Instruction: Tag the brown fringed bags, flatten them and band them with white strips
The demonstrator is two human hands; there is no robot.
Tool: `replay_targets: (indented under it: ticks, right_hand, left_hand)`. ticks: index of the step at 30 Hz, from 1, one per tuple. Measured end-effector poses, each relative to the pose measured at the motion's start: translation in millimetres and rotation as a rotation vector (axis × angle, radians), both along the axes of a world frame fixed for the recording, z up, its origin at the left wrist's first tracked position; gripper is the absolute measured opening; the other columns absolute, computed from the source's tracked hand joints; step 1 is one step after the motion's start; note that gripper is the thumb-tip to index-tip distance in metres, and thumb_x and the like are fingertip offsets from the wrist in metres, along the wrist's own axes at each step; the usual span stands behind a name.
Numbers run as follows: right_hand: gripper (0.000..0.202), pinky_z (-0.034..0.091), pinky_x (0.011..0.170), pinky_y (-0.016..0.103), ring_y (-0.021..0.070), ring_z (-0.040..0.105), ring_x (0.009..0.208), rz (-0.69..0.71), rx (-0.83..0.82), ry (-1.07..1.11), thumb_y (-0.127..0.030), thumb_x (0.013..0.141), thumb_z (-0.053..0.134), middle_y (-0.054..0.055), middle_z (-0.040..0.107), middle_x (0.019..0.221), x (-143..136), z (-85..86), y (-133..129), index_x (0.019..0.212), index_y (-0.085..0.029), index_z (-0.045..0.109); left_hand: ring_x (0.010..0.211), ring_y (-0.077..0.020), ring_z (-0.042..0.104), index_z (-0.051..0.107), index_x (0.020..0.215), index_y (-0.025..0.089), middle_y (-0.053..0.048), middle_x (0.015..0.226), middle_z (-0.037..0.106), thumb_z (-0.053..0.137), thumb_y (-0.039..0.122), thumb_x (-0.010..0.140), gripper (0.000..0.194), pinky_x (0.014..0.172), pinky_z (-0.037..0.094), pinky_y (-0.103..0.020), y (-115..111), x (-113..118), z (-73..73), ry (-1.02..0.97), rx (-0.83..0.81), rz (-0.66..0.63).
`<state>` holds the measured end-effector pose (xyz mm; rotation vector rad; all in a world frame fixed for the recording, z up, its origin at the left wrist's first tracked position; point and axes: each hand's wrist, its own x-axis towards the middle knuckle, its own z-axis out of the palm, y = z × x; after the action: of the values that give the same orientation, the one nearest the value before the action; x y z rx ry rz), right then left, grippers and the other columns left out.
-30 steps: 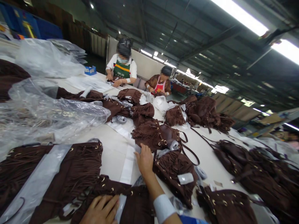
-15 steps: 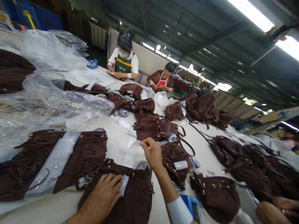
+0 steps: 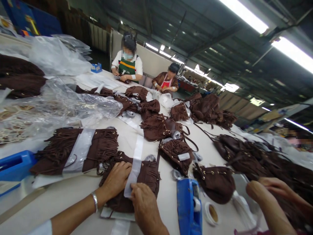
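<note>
A dark brown fringed bag [image 3: 148,176] with metal eyelets lies on the table in front of me. Across it runs a translucent plastic strip [image 3: 137,160], its far part lying on the tabletop beyond. My left hand [image 3: 118,178] rests flat on the bag, fingers stretched out beside the strip. At the near end of that strip, my right hand [image 3: 144,199] has its fingers closed on the plastic, low over the bag. A white sheet edge [image 3: 117,213] shows under the bag.
Left lies another fringed bag [image 3: 104,140] with a strip around it. Blue tape dispensers [image 3: 181,202] and a tape roll [image 3: 211,213] are nearby. A co-worker's hands [image 3: 266,192] are at right. Several brown bags and plastic sheets [image 3: 97,104] cover the table; two people [image 3: 127,63] work beyond.
My right hand has come back toward me from beyond the bag, drawing the strip over it. My left hand has stayed on the bag. The view has shifted, showing the dispensers more fully.
</note>
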<state>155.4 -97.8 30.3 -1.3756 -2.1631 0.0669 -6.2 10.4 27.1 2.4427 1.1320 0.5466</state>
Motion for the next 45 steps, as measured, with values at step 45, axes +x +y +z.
replay_targets:
  ticks: [45]
  right_hand:
    - [0.016,0.037,0.116,0.042,0.0256,0.051,0.129,0.213,-0.131,-0.327,-0.018,0.094,0.052,0.011,0.059,0.138,16.1,9.3,-8.0,0.106,-0.016,0.061]
  left_hand:
    - [0.115,-0.0255,0.054,0.073,0.104,0.027,-0.005,0.112,0.066,0.058,0.032,0.09,0.021,0.098,0.042,-0.043,12.0,-13.7,-22.0,-0.169,-0.181,0.036]
